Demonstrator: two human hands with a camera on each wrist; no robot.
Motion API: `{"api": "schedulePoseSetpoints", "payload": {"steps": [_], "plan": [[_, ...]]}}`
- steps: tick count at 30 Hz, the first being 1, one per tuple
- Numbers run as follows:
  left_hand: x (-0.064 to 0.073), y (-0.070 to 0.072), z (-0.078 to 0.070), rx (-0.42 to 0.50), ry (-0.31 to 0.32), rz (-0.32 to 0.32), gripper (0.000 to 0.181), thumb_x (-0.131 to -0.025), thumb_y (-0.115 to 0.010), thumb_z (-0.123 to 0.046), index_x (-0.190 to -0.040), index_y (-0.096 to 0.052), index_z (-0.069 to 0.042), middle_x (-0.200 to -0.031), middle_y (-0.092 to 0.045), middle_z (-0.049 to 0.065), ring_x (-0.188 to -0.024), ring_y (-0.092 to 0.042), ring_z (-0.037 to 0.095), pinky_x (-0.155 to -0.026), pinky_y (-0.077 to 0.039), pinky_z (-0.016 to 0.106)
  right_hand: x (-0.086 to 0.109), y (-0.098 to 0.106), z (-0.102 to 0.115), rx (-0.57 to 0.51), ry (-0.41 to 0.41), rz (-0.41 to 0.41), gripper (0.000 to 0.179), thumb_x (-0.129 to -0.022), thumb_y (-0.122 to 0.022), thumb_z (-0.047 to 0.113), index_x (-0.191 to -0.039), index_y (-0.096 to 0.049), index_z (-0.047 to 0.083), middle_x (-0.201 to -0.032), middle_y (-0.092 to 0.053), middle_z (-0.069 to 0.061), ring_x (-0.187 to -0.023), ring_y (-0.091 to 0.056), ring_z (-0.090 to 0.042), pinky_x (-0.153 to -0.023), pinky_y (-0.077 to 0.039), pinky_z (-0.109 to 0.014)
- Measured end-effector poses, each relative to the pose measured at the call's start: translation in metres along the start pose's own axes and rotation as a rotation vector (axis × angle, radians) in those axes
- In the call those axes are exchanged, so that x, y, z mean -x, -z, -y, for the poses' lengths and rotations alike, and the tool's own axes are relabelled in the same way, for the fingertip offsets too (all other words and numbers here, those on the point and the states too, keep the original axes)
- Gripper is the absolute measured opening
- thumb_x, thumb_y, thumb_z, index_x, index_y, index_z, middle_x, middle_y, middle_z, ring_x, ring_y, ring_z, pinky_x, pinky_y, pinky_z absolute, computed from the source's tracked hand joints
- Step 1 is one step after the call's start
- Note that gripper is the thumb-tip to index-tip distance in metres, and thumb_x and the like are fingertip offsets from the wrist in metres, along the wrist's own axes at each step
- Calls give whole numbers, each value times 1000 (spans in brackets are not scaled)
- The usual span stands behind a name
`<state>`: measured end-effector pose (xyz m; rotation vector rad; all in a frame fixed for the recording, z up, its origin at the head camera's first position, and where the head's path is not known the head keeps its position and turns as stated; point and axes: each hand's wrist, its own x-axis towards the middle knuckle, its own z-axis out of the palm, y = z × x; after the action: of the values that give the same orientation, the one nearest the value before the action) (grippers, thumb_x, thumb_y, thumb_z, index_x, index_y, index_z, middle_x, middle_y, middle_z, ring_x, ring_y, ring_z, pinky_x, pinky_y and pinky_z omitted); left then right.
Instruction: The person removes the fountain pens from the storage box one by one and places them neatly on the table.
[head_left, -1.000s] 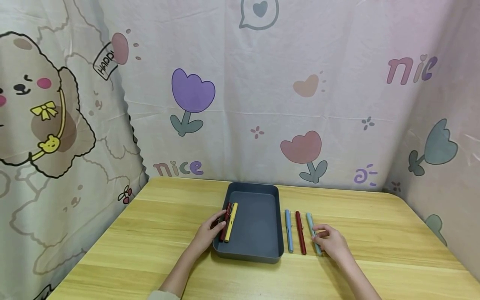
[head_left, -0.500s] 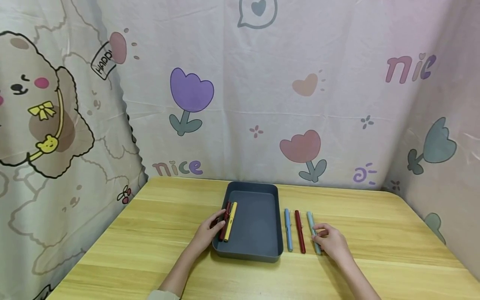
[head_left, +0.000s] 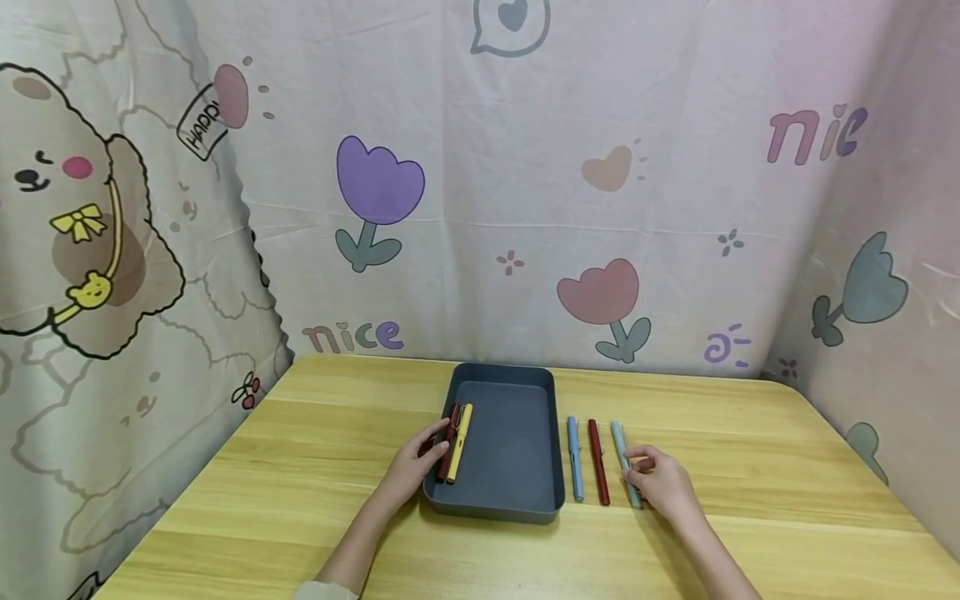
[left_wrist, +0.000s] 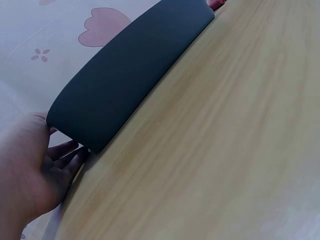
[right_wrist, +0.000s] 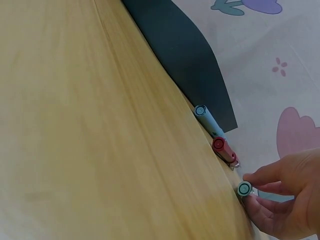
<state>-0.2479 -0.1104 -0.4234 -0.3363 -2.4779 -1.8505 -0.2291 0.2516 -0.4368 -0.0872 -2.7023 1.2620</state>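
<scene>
A dark grey rectangular tray (head_left: pixel 512 437) rests on the table with a dark red pen (head_left: pixel 452 448) and a yellow pen (head_left: pixel 461 442) lying along its left side. My left hand (head_left: pixel 411 468) grips the tray's left wall; in the left wrist view its fingers sit low by the tray's outer side (left_wrist: pixel 115 82). At the tray's right, a blue pen (head_left: pixel 575 458) and a red pen (head_left: pixel 598 462) lie side by side. My right hand (head_left: pixel 663 483) pinches a mint-green pen (head_left: pixel 619 437), the rightmost of the row. Its round end (right_wrist: pixel 244 188) shows between thumb and fingers in the right wrist view.
The wooden table (head_left: pixel 300 450) has light and dark grain stripes. Behind it and on both sides hangs a printed curtain (head_left: pixel 487 167) with flowers and a cartoon bear, meeting the table's back edge close behind the tray.
</scene>
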Motion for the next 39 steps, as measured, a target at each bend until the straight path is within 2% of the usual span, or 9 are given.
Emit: {"api": "schedulePoseSetpoints", "payload": {"steps": [7,13,18,25,39], "plan": [[1,0,-2,-3,4,2,43,-94,-53,-12,-134,-44,2,-137,-34,28,-125,-31,44,-96,-32,53,0,0,0,5,-2,2,25,-80,-66,1,-104,-62,-4,-81,-61,-7,-67,-59,-18,-52,-48,-29],[2,0,-4,-11,5,0,43,-94,-53,-12,-134,-44,2,-137,-34,29,-125,-31,44,-97,-31,53,-1,1,0,33,36,-2,23,-80,-66,2,-102,-63,-4,-80,-62,-7,-72,-60,-22,-53,-46,-30],[-3,0,8,17,-5,14,43,-94,-53,-11,-134,-44,3,-137,-34,29,-125,-32,44,-95,-33,53,-1,0,-1,46,39,-13,24,-79,-67,2,-102,-63,-3,-80,-63,-6,-73,-61,-23,-54,-47,-30],[-13,-2,34,18,-10,4,45,-94,-54,-19,-136,-45,-7,-140,-34,23,-127,-31,39,-97,-33,50,-1,-2,-1,64,42,-23,25,-77,-68,1,-102,-63,-3,-79,-63,-5,-74,-61,-24,-54,-47,-30],[-12,-3,34,22,-12,6,46,-94,-54,-20,-137,-44,-6,-141,-33,23,-127,-30,40,-95,-34,52,-1,-1,-1,48,39,-7,26,-79,-67,1,-103,-62,-4,-79,-63,-5,-75,-61,-24,-55,-48,-31]]}}
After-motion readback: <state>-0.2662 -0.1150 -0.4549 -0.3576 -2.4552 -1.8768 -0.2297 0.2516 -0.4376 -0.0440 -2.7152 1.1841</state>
